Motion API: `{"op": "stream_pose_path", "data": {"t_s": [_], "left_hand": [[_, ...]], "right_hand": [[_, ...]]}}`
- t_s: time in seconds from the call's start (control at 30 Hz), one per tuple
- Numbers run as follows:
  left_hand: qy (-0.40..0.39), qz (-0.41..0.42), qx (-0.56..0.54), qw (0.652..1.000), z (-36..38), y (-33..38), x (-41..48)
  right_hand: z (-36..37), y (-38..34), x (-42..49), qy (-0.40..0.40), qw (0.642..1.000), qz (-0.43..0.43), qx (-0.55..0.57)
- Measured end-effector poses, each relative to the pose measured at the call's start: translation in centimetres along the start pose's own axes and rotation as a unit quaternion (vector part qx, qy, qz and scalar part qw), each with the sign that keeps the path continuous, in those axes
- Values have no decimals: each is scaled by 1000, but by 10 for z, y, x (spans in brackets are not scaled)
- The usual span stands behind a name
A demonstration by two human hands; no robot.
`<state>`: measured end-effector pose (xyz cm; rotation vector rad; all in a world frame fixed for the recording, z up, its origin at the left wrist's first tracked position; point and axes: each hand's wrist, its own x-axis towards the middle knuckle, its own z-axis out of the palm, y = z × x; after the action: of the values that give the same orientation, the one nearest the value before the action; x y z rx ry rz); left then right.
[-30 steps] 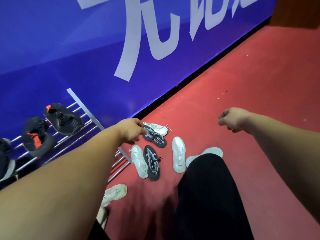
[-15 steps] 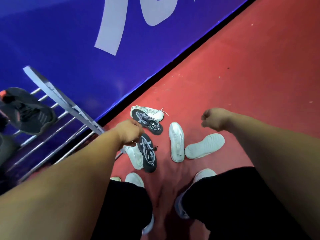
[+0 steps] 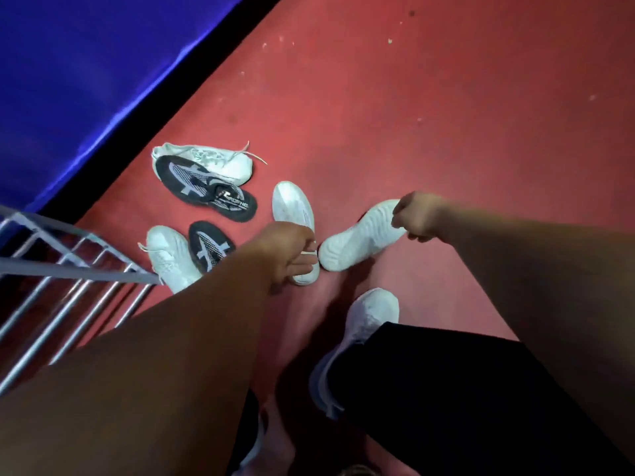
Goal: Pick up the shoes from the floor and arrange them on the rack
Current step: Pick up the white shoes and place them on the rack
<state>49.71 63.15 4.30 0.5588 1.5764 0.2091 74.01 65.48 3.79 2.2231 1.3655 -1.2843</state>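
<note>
**One blurred print on a black shoe**

I find only one text here: pale capital letters near one end of the black shoe with grey pattern. The print is blurred; it seems to finish with "NG". The other letters I cannot tell.

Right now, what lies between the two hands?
Head view: a sole-up white shoe, gripped by the right hand; the left hand holds an upright white shoe.

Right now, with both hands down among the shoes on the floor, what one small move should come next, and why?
Probably lift both shoes together. The left hand curls on the near end of the middle white shoe, and the right hand pinches the end of the sole-up white shoe; both lie on the red floor, the rack at left.
</note>
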Motion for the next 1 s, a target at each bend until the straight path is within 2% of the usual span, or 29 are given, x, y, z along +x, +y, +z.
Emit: {"op": "stream_pose_path", "data": {"t_s": [0.2, 0.33, 0.47, 0.57, 0.73, 0.83, 1.0], "left_hand": [[-12, -66, -74, 995, 27, -31, 67], [-30, -91, -108, 989, 41, -47, 91], [-6, -81, -167, 983, 40, -62, 109], [-7, -71, -156, 985, 37, -69, 116], [-11, -70, -160, 985, 39, -69, 119], [-30, -61, -147, 987, 37, -72, 122], [-36, -38, -104, 993, 34, -78, 126]], "right_hand": [[1, 14, 67, 18, 999, 19, -20], [5, 18, 101, 67, 994, 41, 75], [24, 24, 114, 68, 981, 60, 172], [33, 24, 118, 60, 956, 97, 269], [25, 20, 118, 72, 931, 103, 344], [28, 22, 123, 86, 927, 101, 350], [40, 27, 123, 46, 927, 118, 354]]}}
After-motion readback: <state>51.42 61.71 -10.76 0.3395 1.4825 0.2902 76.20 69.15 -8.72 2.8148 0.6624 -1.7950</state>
